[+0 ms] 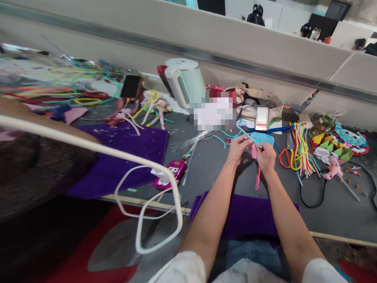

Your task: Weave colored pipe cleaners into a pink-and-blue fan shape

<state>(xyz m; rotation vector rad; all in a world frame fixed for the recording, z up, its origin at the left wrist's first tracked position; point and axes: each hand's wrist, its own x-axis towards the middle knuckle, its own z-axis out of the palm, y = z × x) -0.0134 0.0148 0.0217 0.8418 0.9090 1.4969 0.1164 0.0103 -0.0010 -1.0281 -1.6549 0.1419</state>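
Blue pipe cleaners (264,138) were pinched in the closed fingers of the left hand (239,149) and right hand (267,158). Orange-handled scissors (280,157) lay to the right on the bench (216,169).

More room left than right
Bare bench (209,167) flanks left hand (239,151); scissors (284,159) and pipe cleaners (304,148) crowd right hand (266,158).

Scissors (280,156) right of right hand (267,158); kettle (194,80) behind wires (192,142)
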